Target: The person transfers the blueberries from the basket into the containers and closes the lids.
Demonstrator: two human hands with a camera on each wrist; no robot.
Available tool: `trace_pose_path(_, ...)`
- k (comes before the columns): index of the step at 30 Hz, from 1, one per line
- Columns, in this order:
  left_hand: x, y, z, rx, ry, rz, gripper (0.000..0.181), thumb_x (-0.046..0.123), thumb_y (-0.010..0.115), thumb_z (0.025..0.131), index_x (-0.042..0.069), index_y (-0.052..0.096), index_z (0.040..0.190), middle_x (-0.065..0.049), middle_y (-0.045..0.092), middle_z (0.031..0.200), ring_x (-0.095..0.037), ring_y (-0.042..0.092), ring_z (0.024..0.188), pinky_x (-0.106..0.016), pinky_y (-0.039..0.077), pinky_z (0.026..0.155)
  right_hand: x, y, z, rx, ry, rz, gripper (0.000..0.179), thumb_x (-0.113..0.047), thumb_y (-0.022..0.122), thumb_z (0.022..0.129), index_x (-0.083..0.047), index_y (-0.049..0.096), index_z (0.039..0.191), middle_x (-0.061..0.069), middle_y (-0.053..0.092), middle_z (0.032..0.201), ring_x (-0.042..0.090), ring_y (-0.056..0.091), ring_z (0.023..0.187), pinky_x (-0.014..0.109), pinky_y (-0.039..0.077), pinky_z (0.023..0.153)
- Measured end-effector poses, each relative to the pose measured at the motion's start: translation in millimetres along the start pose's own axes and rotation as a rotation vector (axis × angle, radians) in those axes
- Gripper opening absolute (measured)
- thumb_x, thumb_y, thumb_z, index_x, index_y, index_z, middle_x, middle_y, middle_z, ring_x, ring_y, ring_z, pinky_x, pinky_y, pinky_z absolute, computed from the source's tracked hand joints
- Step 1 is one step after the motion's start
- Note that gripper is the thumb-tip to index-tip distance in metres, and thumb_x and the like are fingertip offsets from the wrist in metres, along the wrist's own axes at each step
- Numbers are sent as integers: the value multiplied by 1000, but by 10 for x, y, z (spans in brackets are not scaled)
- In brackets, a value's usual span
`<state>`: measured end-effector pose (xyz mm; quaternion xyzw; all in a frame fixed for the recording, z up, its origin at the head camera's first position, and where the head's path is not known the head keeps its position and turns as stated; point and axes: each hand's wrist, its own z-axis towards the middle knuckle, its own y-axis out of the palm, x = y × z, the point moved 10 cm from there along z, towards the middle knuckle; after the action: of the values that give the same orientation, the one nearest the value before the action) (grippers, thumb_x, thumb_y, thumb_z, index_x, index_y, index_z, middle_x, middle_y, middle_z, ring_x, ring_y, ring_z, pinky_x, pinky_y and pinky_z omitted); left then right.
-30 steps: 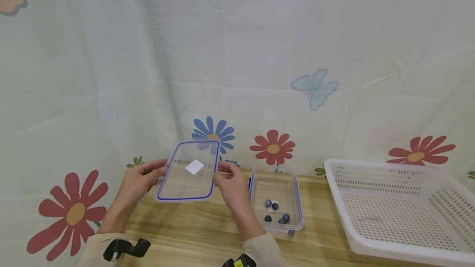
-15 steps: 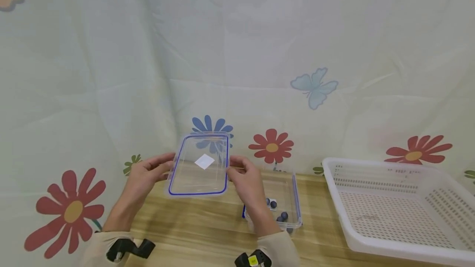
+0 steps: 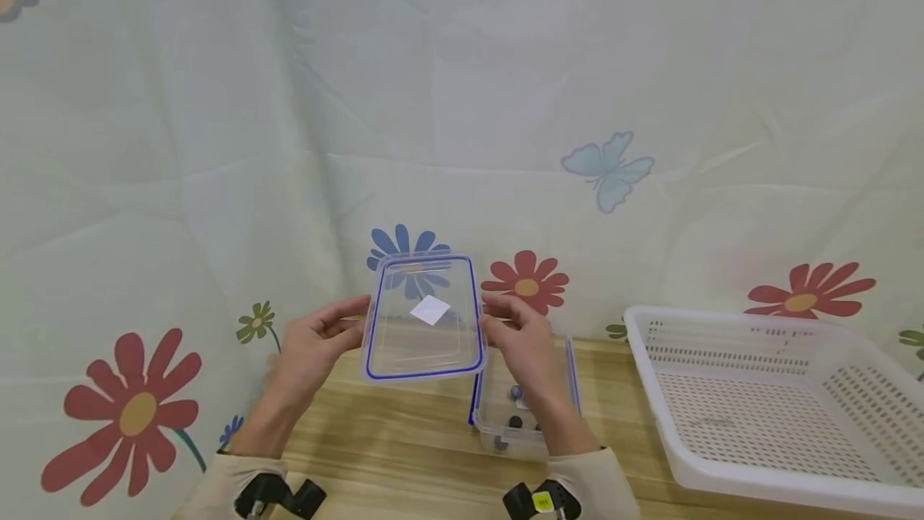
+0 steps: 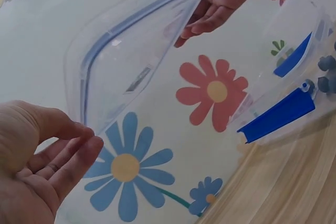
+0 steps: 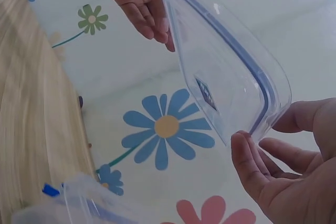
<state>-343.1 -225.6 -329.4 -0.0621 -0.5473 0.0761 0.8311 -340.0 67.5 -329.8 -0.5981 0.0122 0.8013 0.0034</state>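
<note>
A clear plastic container lid (image 3: 404,343) with a blue seal and a white label is held up above the table, tilted. My left hand (image 3: 314,347) pinches its left edge between thumb and fingers, as the left wrist view also shows. On the opposite edge my right hand (image 3: 525,343) grips the lid; in the right wrist view the thumb and fingers (image 5: 247,166) meet at its rim. Below and behind the right hand stands the clear container (image 3: 491,430) with blue clips. Several blueberry-like dark balls (image 3: 516,421) lie in it, partly hidden by my right forearm.
A white perforated plastic basket (image 3: 678,440) stands on the right of the wooden table (image 3: 375,456). Close behind the table hangs a curtain (image 3: 462,119) printed with flowers and a butterfly.
Both hands have carried the lid to the right and slightly up, so it now overlaps the container's left side. My right hand and forearm now cover more of the container.
</note>
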Motion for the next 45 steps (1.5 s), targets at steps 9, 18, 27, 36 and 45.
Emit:
trace_pose_path(9, 170, 288, 0, 22, 121, 1, 46, -2, 78, 95, -2, 67, 139, -23, 69, 131, -12, 71, 104, -26, 61, 87, -72, -287, -36, -39, -14, -20, 34, -11, 70, 100, -5, 73, 134, 14, 72, 121, 26, 68, 101, 27, 60, 86)
trace_pose_path(18, 225, 535, -20, 7, 98, 18, 38, 1, 80, 94, 0, 73, 131, -16, 72, 129, -18, 71, 105, -26, 61, 88, -46, -558, -114, -67, 11, -131, 35, -11, 68, 100, -5, 73, 135, 12, 72, 122, 24, 68, 100, 27, 60, 87)
trace_pose_path(27, 340, 900, 53, 5, 128, -1, 36, -3, 81, 92, 0, 75, 127, -16, 74, 124, -28, 72, 105, -27, 62, 85, -59, -940, -178, -3, 46, -214, 35, -16, 62, 105, -11, 71, 138, 9, 73, 128, 21, 71, 106, 27, 56, 93)
trace_pose_path(36, 509, 1126, 107, 7, 225, -52, 30, -3, 82, 91, 1, 78, 120, -12, 76, 117, -25, 72, 102, -29, 62, 87, -166, -1207, -176, 27, -62, -283, 37, -16, 72, 103, -9, 70, 139, 12, 73, 126, 19, 69, 109, 22, 56, 86)
trace_pose_path(45, 498, 1107, 93, 24, 255, -57, 27, -3, 80, 92, 0, 79, 119, -12, 75, 114, -21, 71, 102, -31, 62, 90, -214, -1213, -179, 52, -151, -298, 34, -18, 75, 102, -7, 73, 134, 12, 75, 121, 15, 70, 105, 20, 57, 84)
